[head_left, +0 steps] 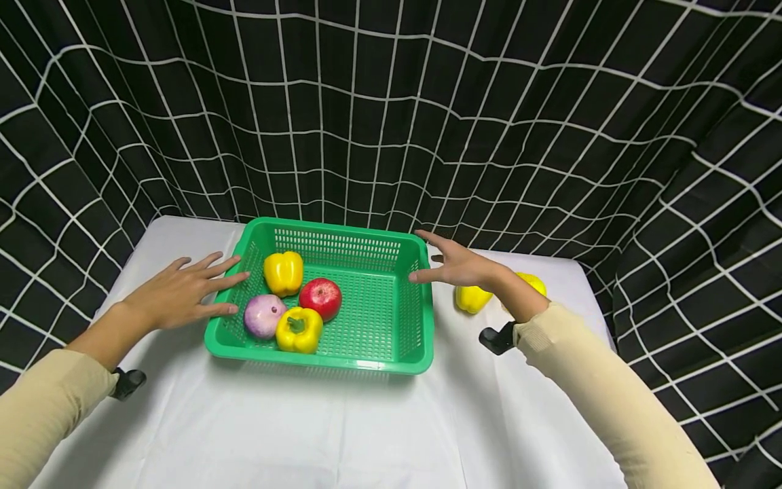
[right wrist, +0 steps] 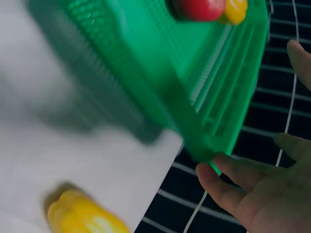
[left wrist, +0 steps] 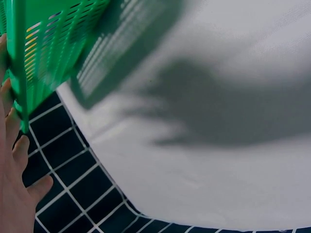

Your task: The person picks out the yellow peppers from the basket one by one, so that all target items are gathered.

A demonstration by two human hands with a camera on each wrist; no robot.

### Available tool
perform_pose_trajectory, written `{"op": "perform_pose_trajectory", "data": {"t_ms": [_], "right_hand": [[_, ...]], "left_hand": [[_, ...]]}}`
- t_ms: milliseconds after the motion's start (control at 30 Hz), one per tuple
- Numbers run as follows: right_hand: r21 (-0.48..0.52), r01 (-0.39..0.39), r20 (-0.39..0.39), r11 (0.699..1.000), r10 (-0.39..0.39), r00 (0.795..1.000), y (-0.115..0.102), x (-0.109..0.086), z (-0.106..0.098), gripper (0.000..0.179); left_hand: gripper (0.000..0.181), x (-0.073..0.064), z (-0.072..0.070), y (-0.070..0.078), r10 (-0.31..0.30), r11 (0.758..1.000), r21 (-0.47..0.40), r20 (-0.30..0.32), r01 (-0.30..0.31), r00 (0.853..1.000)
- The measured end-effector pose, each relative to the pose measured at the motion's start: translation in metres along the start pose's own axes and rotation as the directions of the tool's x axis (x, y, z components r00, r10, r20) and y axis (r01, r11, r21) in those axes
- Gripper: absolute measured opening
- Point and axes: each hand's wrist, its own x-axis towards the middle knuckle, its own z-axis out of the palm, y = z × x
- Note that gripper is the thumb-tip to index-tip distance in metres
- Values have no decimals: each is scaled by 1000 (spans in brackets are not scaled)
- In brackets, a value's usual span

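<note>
On white cloth (head_left: 305,428), green basket (head_left: 330,360) holding 2 yellow peppers (head_left: 284,274), 1 red fruit (head_left: 320,299), 1 purple vegetable (head_left: 263,316); left hand (head_left: 183,293) at its left end, right hand (head_left: 457,265) at its right end, fingers of both spread apart

Shows one green basket (head_left: 330,367) left of centre, with two yellow bell peppers (head_left: 284,273) (head_left: 299,331), one red fruit (head_left: 320,299), one purple round thing (head_left: 260,316); right of centre, at least two yellow items (head_left: 472,299) (head_left: 535,281), partly hidden.
</note>
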Motion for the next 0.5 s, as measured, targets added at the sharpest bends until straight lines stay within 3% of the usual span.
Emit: {"op": "perform_pose_trajectory", "data": {"t_ms": [300, 500], "right_hand": [[39, 43, 134, 998, -48, 990, -28, 15, 28, 102], [52, 82, 272, 995, -94, 958, -42, 28, 46, 99]], "left_hand": [[67, 0, -1, 1, -9, 1000, -11, 8, 9, 1000], [66, 0, -2, 1, -6, 1000, -6, 4, 6, 1000]]}}
